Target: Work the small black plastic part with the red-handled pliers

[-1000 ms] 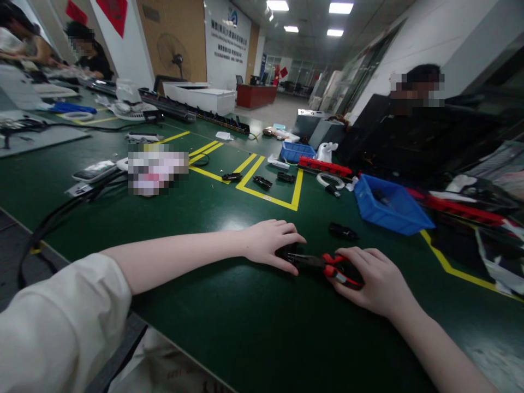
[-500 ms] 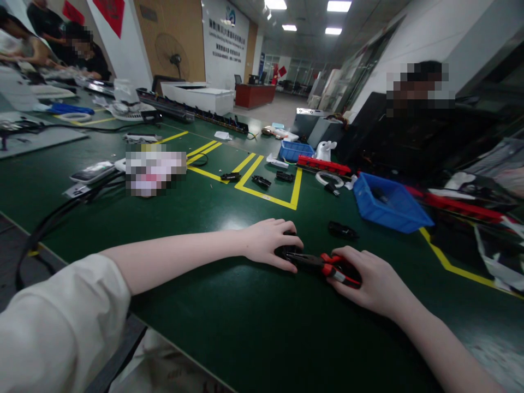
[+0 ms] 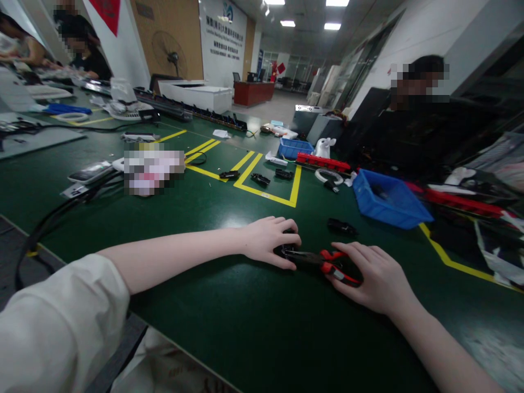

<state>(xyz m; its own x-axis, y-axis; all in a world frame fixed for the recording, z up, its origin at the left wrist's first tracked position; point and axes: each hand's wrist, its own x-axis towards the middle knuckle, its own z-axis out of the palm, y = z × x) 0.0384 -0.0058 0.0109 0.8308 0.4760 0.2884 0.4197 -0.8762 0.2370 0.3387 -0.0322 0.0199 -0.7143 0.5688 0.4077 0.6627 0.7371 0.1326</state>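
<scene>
Apparently, pliers (image 3: 329, 267) are being applied to a small black part (image 3: 280, 250), centre frame.
Part is held by left hand (image 3: 272, 240), pliers by right hand (image 3: 370, 275); jaw bite can't be told; steady bracing seems called for.

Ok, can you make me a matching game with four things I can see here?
Things:
1. pliers
2. left hand
3. bigger bin
4. desk

Clues:
A. reddish-brown, far back in the room
B. held in the right hand
C. blue, on the right side of the table
D. thumb and fingers around a small black piece

Right pairs: 1-B, 2-D, 3-C, 4-A
</scene>
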